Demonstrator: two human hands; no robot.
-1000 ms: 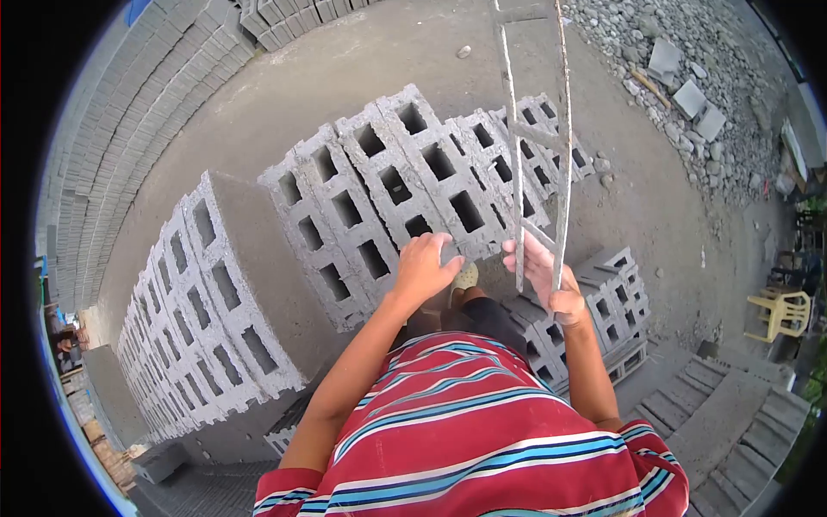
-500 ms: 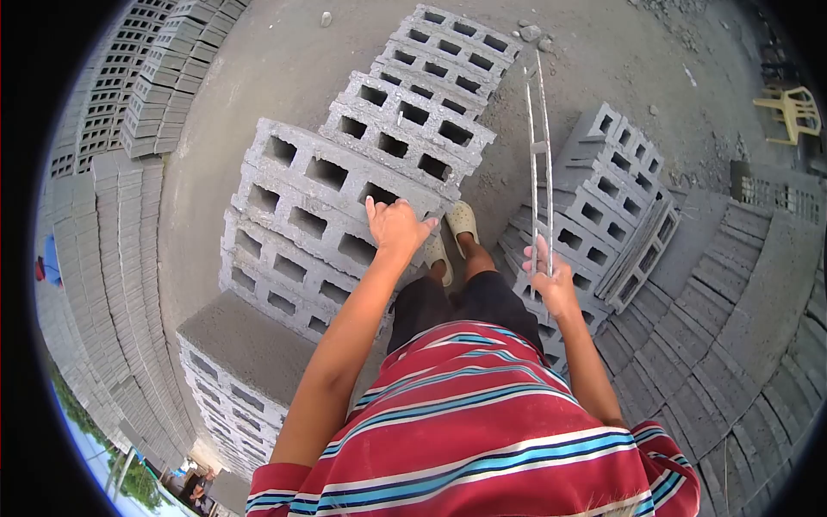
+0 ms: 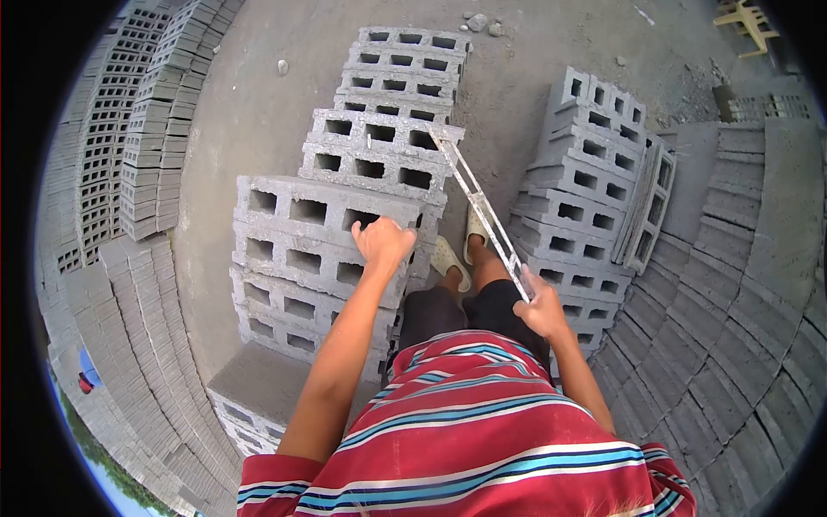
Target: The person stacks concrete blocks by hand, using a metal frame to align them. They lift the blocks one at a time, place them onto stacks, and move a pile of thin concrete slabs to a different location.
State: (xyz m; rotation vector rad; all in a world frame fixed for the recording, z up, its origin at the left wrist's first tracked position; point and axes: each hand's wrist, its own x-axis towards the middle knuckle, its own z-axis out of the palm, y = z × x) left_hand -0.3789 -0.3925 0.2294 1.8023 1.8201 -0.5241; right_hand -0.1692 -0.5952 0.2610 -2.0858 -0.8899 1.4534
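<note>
My left hand (image 3: 383, 241) is at the right part of the top hollow concrete block (image 3: 284, 191) on the nearest stack. Its fingers curl into one of the block's holes, and the fingertips are partly hidden. My right hand (image 3: 543, 308) is closed around the near end of a long, narrow ladder-like metal frame (image 3: 484, 211). The frame slants away to the left. A short flat crosspiece at its far end appears over or against the right end of a lower stack of hollow blocks (image 3: 383, 127); contact is hard to judge.
My feet in pale clogs (image 3: 452, 263) stand between the block stacks. On the right rises another hollow-block stack (image 3: 594, 189), beside rows of grey blocks (image 3: 689, 327). More block rows (image 3: 129, 336) line the left. Stones (image 3: 477, 22) and a yellow plastic chair (image 3: 746, 26) lie beyond.
The metal frame has swung from nearly straight ahead to a leftward slant, its far end now by the lower stack. My left fingers have curled further into the block. The view has shifted.
</note>
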